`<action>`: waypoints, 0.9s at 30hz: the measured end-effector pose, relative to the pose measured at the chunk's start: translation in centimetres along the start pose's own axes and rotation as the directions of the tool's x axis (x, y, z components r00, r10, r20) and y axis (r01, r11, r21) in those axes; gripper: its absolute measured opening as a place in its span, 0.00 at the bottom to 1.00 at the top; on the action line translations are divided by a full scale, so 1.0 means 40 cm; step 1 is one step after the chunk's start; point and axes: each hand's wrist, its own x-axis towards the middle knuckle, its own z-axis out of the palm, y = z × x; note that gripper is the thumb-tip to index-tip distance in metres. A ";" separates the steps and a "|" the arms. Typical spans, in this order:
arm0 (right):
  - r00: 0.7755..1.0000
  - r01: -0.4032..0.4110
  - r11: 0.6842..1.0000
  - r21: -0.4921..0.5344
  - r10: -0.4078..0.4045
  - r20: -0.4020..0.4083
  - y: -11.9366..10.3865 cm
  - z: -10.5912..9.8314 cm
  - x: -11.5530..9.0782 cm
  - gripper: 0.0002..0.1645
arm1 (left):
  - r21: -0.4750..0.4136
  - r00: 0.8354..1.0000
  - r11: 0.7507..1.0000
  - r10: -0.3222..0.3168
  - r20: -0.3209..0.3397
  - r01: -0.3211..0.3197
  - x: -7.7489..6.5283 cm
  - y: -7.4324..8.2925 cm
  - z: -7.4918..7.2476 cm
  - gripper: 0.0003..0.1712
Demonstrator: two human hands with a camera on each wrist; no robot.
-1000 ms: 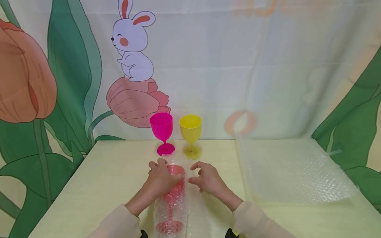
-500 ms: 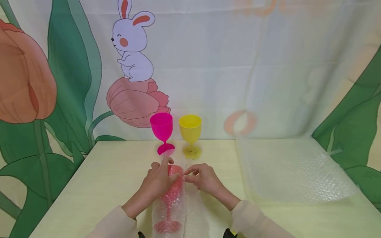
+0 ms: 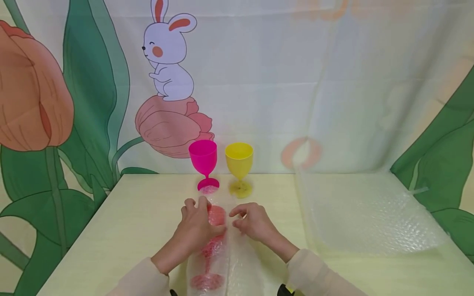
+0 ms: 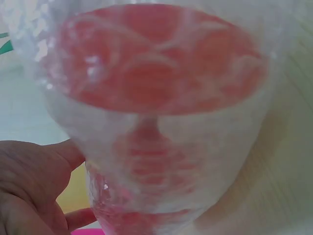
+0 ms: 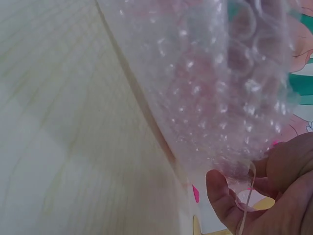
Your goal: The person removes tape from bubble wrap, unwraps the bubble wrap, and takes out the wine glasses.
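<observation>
A red goblet (image 3: 207, 281) lies inside bubble wrap (image 3: 246, 267) at the near middle of the table, foot toward me. My left hand (image 3: 196, 226) grips the wrapped goblet near its bowl, thumb across the top and fingers along the far left side. In the left wrist view the goblet's foot (image 4: 156, 63) shows large through the wrap. My right hand (image 3: 255, 222) is at the wrap's right edge, thumb and index finger a little apart. In the right wrist view a thin pale strand (image 5: 248, 196) crosses that hand beside the end of the bubble wrap (image 5: 205, 98).
Behind the wrapped goblet stand a magenta goblet (image 3: 203, 158) and a yellow goblet (image 3: 239, 160), both upright. A large flat sheet of bubble wrap (image 3: 366, 213) lies on the right of the table (image 3: 122, 230). A printed cloth (image 3: 259, 82) hangs along the back edge.
My right fingers moved in to the wrap's edge, closed together there, then parted slightly. The wrapped goblet shifted a little left under my left hand, and its far end came lower.
</observation>
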 end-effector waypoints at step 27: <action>1.000 0.012 0.999 -0.043 -0.012 -0.009 0.033 -0.015 -0.022 0.05 | 0.071 0.986 0.986 0.149 0.074 -0.154 -0.055 -0.033 -0.021 0.20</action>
